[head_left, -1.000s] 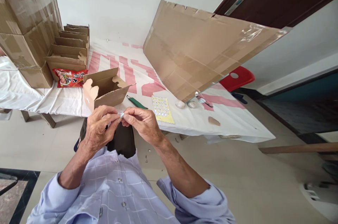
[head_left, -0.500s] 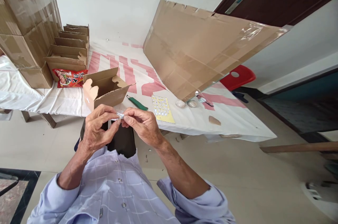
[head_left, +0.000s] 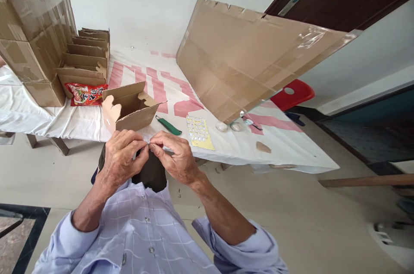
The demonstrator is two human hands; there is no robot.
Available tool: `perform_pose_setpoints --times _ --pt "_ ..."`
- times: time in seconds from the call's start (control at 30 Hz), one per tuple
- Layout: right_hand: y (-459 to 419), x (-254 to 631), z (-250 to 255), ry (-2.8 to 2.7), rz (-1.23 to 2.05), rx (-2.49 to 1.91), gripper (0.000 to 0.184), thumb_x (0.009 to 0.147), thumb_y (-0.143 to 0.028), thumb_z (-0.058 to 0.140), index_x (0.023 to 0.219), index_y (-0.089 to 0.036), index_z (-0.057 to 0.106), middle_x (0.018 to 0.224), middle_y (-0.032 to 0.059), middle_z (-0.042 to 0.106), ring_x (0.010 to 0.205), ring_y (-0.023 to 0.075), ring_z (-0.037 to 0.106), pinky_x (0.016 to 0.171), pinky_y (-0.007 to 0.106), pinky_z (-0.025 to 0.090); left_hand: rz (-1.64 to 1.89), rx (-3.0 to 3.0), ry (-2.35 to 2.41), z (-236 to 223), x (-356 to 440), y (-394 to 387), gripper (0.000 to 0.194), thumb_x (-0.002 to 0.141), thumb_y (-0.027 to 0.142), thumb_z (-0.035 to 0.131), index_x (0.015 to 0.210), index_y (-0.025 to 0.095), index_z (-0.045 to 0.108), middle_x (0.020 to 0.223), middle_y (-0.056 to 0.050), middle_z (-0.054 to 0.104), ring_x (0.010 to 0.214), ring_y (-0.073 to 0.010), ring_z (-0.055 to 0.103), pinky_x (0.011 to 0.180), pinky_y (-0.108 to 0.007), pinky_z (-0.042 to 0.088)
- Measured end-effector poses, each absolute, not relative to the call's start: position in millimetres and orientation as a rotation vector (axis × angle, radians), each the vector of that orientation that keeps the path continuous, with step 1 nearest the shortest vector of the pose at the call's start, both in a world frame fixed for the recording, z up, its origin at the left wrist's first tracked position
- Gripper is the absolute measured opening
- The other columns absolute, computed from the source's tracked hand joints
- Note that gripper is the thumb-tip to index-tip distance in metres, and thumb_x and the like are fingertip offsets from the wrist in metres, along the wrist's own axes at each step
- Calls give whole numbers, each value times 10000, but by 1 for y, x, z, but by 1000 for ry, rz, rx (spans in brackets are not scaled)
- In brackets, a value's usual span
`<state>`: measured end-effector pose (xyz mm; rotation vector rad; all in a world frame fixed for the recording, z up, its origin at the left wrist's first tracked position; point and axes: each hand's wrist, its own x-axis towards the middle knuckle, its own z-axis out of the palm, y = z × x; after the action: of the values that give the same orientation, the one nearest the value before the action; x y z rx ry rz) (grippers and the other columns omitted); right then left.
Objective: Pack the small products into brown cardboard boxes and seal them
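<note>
Near the lower-middle left of the frame, the person brings both hands together just below the front edge of the cloth-covered desk (head_left: pixel 284 150). The fingers of the left hand (head_left: pixel 121 157) and of the right hand (head_left: pixel 177 157) are pinched close, tip to tip, on a small pale piece (head_left: pixel 148 141) — most of it is hidden, so its shape cannot be told.

Directly above the left hand in the picture stands an open cardboard box (head_left: pixel 137 119), its flaps raised. To the right of that box lies a green tool (head_left: pixel 169 126), slanting toward the desk's edge, and next, near the centre, a yellow card (head_left: pixel 208 144) covered with rows of small whitish pieces. Farther right are two round, pale items (head_left: pixel 221 126) side by side, with a brown scrap (head_left: pixel 263 147) nearer the edge.

A red printed packet (head_left: pixel 86 94) sits left of the open box, in front of a row of open boxes (head_left: pixel 84 76); taped cartons (head_left: pixel 35 20) are stacked in the upper left. A large cardboard sheet (head_left: pixel 246 58) leans across the upper right — a red chair (head_left: pixel 296 95) shows beyond its lower edge.
</note>
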<state>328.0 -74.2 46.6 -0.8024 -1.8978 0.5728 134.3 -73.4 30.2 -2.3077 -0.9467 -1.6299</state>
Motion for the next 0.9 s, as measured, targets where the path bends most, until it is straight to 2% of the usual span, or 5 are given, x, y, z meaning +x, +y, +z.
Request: perform_pose_setpoints --times 0.4,0.77,0.9 --pt "-78 326 49 -1893 586 -797 214 1050 -236 651 837 -259 669 801 28 713 716 180 636 693 326 542 -1892 -2450 -980 37 133 -77 180 933 74 712 818 209 742 797 -21 781 674 -148 705 662 -295 536" --pt "-80 329 50 -1765 944 -838 349 1070 -506 705 843 -241 726 798 28 723 710 179 662 683 323 572 -2084 -2551 -1053 43 128 -81 178 928 81 735 810 215 741 794 -12 783 675 -135 717 668 -268 591" --pt "-81 328 50 -1754 946 -849 348 1075 -511 702 855 -242 722 806 30 721 716 180 665 684 324 566 -2048 -2562 -1052 43 129 -81 156 948 113 759 836 221 758 792 -14 788 678 -142 722 666 -281 591"
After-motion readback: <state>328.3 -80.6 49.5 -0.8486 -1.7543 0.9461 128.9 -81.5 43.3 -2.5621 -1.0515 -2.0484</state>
